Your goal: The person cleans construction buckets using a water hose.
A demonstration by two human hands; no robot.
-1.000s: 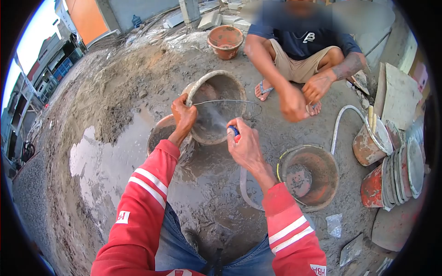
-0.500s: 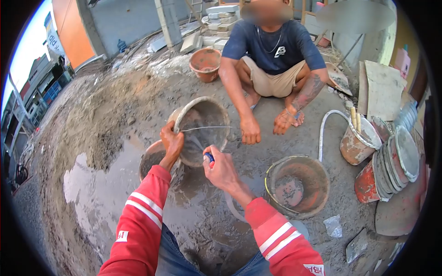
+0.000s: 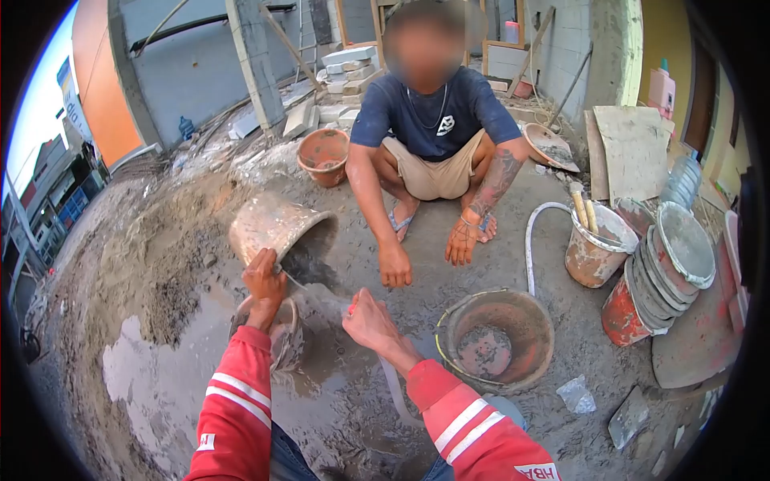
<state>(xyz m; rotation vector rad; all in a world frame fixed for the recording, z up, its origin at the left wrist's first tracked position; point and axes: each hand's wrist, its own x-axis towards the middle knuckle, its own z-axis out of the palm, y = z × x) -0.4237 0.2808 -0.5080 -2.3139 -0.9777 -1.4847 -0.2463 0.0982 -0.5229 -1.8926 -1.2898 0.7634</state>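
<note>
My left hand [image 3: 264, 287] grips the rim side of a muddy bucket [image 3: 269, 228], which lies tipped over with its mouth turned to the right. Another bucket [image 3: 289, 341] stands just below it, partly behind my left wrist. My right hand [image 3: 370, 321] is closed around the end of a hose [image 3: 393, 386], and water sprays from it toward the tipped bucket's mouth. To the right of my right hand a wide dirty bucket [image 3: 501, 337] stands upright with a muddy patch on its bottom.
A person [image 3: 439, 120] squats opposite, both hands hanging over the wet ground. Behind at left stands an orange-brown bucket [image 3: 323, 156]. At right are a bucket with wooden handles [image 3: 597, 248] and stacked buckets [image 3: 654, 280]. A puddle [image 3: 152, 369] lies at left.
The bucket in my left hand has tilted over, from its mouth facing me to facing right. The view has shifted, and the person opposite has raised their head into view.
</note>
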